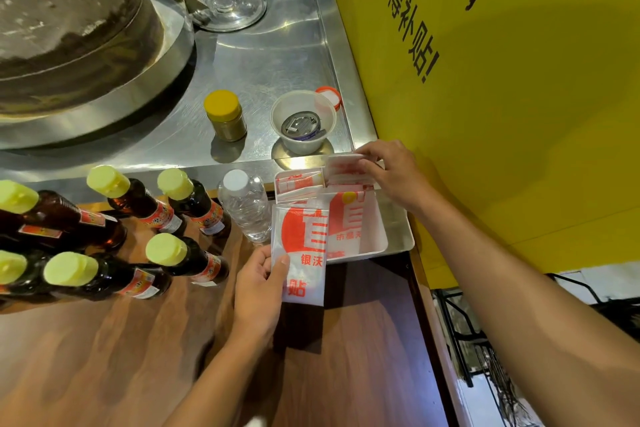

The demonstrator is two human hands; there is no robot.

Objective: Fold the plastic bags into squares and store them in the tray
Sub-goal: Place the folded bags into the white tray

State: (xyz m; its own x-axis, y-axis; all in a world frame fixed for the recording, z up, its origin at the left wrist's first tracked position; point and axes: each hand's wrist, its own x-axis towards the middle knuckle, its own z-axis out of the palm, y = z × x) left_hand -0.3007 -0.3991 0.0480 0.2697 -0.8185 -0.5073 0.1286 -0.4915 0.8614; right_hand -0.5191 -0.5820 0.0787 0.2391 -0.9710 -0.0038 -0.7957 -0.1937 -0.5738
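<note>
Wooden counter beside a steel worktop: your left hand point(259, 282) pinches a limp, slippery folded bag point(300, 253) at its nine-o'clock edge; your right hand point(384, 172) presses bags into the tray point(375, 239) at two o'clock.

The one camera sits on my head, looking forward and steeply down, wide-angled, close over my own forearms. My left hand point(258, 282) falls near the middle of the frame, my right hand point(388, 173) beyond it to the right; past my fingers the counter point(263, 55) runs away.
</note>
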